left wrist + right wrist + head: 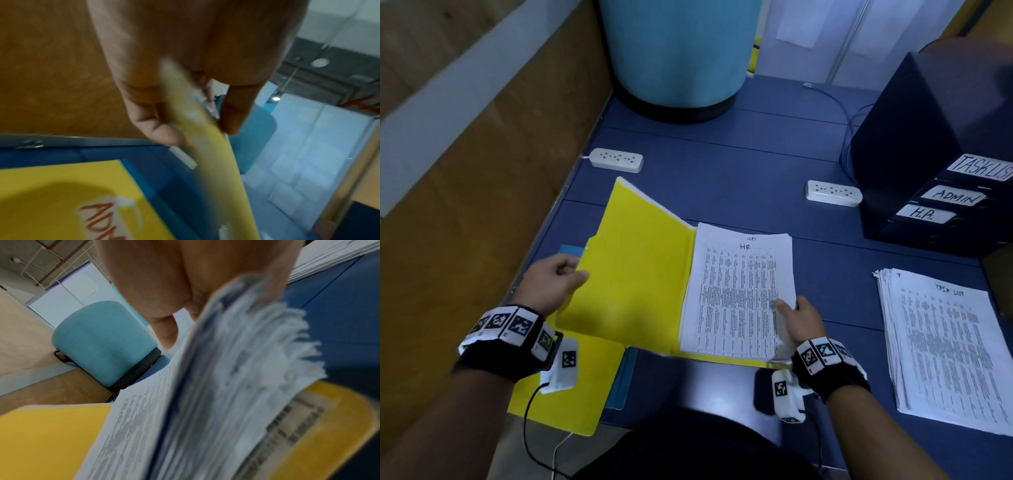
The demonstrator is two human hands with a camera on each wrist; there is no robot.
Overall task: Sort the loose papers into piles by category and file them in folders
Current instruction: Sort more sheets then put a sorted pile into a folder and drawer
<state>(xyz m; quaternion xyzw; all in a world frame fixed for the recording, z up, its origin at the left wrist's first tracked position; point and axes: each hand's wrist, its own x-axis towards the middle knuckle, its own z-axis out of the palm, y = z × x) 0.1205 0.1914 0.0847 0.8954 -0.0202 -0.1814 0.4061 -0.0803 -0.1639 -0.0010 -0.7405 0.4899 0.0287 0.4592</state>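
A yellow folder lies open on the blue desk, its left cover raised. My left hand pinches that cover's edge between thumb and fingers. A stack of white papers headed HR sits in the folder's right half. My right hand grips the stack's right edge, thumb on top; in the right wrist view the sheets fan out under the fingers. A second yellow folder marked in red letters lies beneath, near the front left. A pile headed Task List rests at the right.
A dark file tray labelled Task List, Admin and H.R. stands at the back right. Two white power strips lie on the desk. A teal chair back is behind the desk; a wooden partition runs along the left.
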